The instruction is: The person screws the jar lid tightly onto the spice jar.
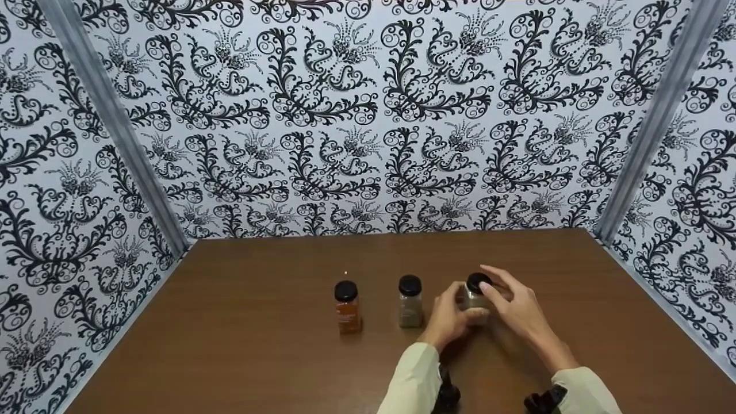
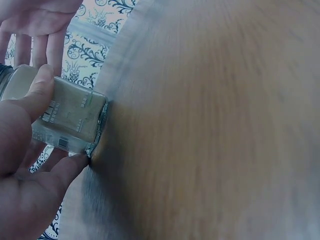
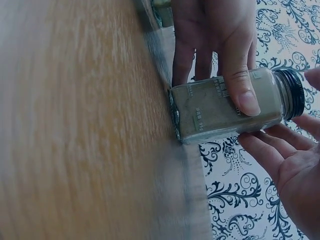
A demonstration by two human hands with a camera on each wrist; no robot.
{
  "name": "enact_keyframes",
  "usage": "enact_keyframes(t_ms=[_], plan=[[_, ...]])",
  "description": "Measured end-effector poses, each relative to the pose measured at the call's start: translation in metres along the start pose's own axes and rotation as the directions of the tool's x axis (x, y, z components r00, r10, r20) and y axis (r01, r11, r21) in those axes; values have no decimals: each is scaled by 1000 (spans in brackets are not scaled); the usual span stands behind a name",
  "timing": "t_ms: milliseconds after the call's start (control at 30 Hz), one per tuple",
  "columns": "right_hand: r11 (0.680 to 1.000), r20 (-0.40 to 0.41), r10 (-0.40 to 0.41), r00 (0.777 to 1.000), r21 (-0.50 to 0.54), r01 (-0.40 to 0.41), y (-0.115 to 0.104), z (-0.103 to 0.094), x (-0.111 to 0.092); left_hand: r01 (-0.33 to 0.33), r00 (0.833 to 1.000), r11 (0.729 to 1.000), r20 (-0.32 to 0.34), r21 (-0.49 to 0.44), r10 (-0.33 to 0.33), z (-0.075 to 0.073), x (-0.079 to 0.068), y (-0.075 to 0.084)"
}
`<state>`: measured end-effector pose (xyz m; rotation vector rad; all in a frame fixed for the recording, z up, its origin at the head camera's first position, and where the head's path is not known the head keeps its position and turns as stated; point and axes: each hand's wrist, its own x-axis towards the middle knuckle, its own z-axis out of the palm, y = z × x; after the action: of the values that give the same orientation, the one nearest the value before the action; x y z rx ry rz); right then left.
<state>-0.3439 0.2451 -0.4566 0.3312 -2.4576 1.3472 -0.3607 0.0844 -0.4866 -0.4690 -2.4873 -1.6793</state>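
A glass spice jar point(image 1: 474, 300) of grey-brown powder with a black screw lid point(image 3: 291, 94) stands upright at the right of a row, its base at the tabletop. My left hand point(image 1: 448, 317) grips the jar's body, thumb across the near face and fingers behind. My right hand point(image 1: 522, 307) is around the lid from the right, thumb close to it and fingers fairly straight; whether they touch the lid is hard to tell. Left of it stand a similar grey-brown spice jar point(image 1: 410, 310) and an orange-red spice jar point(image 1: 348, 315), both with black lids.
The brown wooden table point(image 1: 247, 345) reaches back to a patterned black-and-white wall point(image 1: 345, 144), with similar walls on both sides. Grey strips point(image 1: 115, 115) run up the corners. Dark wrist devices point(image 1: 447, 395) sit at both pale sleeves point(image 1: 411, 379).
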Motion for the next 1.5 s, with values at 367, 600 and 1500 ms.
enact_keyframes(t_ms=[367, 600, 1500], plan=[[997, -2, 55, 998, 61, -55, 0, 2, 1, -19, 1000, 1000, -2, -12, 19, 0, -1, -1], [997, 3, 60, 998, 53, -60, 1, 0, 1, -4, 1000, 1000, 2, -27, 4, 1, 0, -2], [997, -22, -28, 999, 74, 29, 4, 1, 2, 70, 998, 998, 3, -5, -70, 0, 0, 3]])
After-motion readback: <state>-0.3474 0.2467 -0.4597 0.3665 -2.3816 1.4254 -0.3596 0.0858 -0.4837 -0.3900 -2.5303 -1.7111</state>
